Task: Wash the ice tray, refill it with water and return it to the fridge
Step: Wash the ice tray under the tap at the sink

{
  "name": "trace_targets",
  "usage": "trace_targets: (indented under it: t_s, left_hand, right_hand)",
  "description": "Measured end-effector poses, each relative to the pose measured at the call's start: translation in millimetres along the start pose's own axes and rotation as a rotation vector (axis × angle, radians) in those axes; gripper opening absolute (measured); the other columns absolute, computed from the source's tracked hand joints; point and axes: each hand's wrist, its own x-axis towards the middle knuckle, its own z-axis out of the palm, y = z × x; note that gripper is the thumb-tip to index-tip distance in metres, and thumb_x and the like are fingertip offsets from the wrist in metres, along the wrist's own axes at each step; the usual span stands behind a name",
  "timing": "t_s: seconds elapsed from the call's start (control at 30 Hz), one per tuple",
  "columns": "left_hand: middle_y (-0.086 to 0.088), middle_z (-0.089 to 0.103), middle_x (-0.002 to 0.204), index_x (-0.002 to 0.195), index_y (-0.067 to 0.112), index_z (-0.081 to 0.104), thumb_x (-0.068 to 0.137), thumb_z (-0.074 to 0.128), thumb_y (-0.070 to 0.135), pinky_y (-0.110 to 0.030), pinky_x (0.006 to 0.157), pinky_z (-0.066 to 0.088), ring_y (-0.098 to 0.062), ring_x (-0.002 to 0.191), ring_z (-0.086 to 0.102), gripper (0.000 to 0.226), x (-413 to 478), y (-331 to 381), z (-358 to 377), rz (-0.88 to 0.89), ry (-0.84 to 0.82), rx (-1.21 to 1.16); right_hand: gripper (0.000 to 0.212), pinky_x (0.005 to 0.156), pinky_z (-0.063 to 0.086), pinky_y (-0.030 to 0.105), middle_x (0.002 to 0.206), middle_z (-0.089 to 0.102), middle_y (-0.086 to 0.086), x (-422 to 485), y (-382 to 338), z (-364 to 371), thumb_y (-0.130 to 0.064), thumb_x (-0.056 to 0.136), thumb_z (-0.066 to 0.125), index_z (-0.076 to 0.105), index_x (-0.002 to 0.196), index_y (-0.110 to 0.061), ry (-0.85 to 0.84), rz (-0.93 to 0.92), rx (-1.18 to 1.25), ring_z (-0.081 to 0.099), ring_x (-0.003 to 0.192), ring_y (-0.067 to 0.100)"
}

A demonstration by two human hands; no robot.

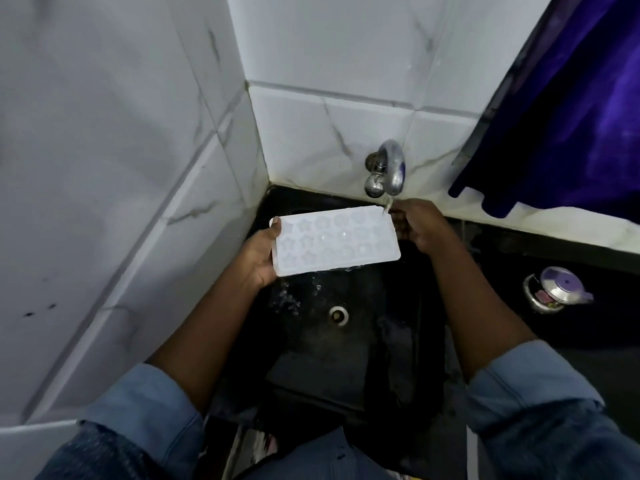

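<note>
The white translucent silicone ice tray (335,240), moulded with star and shell cavities, tilts over the black sink (346,358). The left hand (258,256) and right hand (417,225) each close their grip on one short end, the right-hand corner touching water falling from the metal wall tap (389,169).

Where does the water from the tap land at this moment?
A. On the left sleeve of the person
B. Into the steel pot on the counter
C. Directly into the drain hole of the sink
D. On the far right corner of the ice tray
D. The thin stream from the tap meets the far right corner of the ice tray, next to the right hand; water drips off the tray's near edge into the sink.
</note>
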Motion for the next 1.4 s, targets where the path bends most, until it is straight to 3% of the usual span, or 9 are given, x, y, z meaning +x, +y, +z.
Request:
trace_targets:
  t_s: [0.07,0.27,0.43,0.6,0.67,0.77,0.97,1.2,1.4]
  left_hand:
    - [-0.014,0.082,0.089,0.107,0.007,0.070,0.112,0.041,0.042,-0.051,0.075,0.054,-0.028,0.073,0.080,0.046,-6,0,-5,0.021,0.031,-0.013]
    - [-0.015,0.080,0.111,0.125,0.006,0.069,0.111,0.046,0.044,-0.048,0.076,0.061,-0.031,0.090,0.080,0.047,-24,-4,-22,0.077,0.080,-0.057]
    - [-0.017,0.080,0.108,0.121,0.005,0.070,0.110,0.047,0.044,-0.046,0.060,0.065,-0.032,0.088,0.080,0.047,-40,-1,-25,0.100,0.057,-0.107]
    - [-0.018,0.080,0.110,0.116,0.004,0.071,0.110,0.049,0.042,-0.045,0.058,0.064,-0.032,0.086,0.081,0.044,-49,4,-23,0.131,0.049,-0.111]
    - [-0.018,0.080,0.110,0.120,0.004,0.071,0.109,0.050,0.042,-0.047,0.061,0.065,-0.033,0.090,0.080,0.045,-52,5,-22,0.128,0.043,-0.103]
    - [-0.017,0.078,0.117,0.128,0.006,0.069,0.108,0.052,0.045,-0.049,0.067,0.066,-0.035,0.097,0.079,0.047,-56,5,-22,0.122,0.059,-0.067]
    - [-0.018,0.077,0.121,0.133,0.004,0.067,0.109,0.052,0.041,-0.049,0.068,0.065,-0.035,0.101,0.078,0.046,-58,0,-20,0.118,0.041,-0.049]
    - [-0.015,0.079,0.116,0.122,0.008,0.071,0.110,0.049,0.041,-0.049,0.077,0.060,-0.031,0.094,0.080,0.041,-60,-18,-9,0.095,0.022,0.011]
    - [-0.014,0.079,0.118,0.122,0.010,0.072,0.109,0.050,0.045,-0.047,0.076,0.062,-0.028,0.097,0.080,0.044,-63,-36,-7,0.075,-0.011,0.048]
  right_hand:
    - [0.017,0.056,0.050,0.029,0.073,0.064,0.003,10,-17,11,-0.017,0.100,0.057,0.067,0.089,-0.010,-0.016,-0.024,0.005,0.059,0.054,0.014]
    - [0.012,0.055,0.041,0.031,0.070,0.052,0.010,66,-14,20,-0.018,0.077,0.067,0.063,0.082,-0.008,0.025,0.077,0.133,0.045,0.049,0.019]
    - [0.027,0.051,0.044,0.026,0.059,0.052,0.005,64,-12,35,-0.009,0.103,0.046,0.054,0.077,-0.012,-0.054,0.106,0.420,0.045,0.046,0.019]
    - [0.035,0.068,0.052,0.028,0.076,0.069,0.009,65,-6,29,-0.026,0.103,0.048,0.067,0.078,-0.010,-0.120,0.184,0.452,0.066,0.065,0.022]
    - [0.034,0.066,0.056,0.028,0.091,0.075,0.010,62,-8,21,-0.033,0.103,0.049,0.071,0.091,-0.010,-0.165,0.189,0.353,0.072,0.077,0.025]
    - [0.036,0.088,0.053,0.037,0.113,0.076,0.006,43,-1,5,-0.043,0.105,0.047,0.068,0.110,-0.014,-0.143,0.189,0.135,0.069,0.101,0.026]
    - [0.025,0.076,0.050,0.034,0.117,0.071,0.008,-29,49,-23,-0.032,0.106,0.051,0.064,0.121,-0.017,-0.050,0.113,0.086,0.063,0.083,0.018]
    - [0.022,0.070,0.054,0.030,0.092,0.077,0.002,-115,82,-22,-0.022,0.110,0.049,0.071,0.106,-0.019,-0.127,0.000,0.142,0.068,0.074,0.016]
    - [0.017,0.060,0.053,0.026,0.090,0.077,0.002,-138,99,-29,-0.019,0.107,0.058,0.074,0.100,-0.017,0.032,-0.101,0.114,0.067,0.066,0.011]
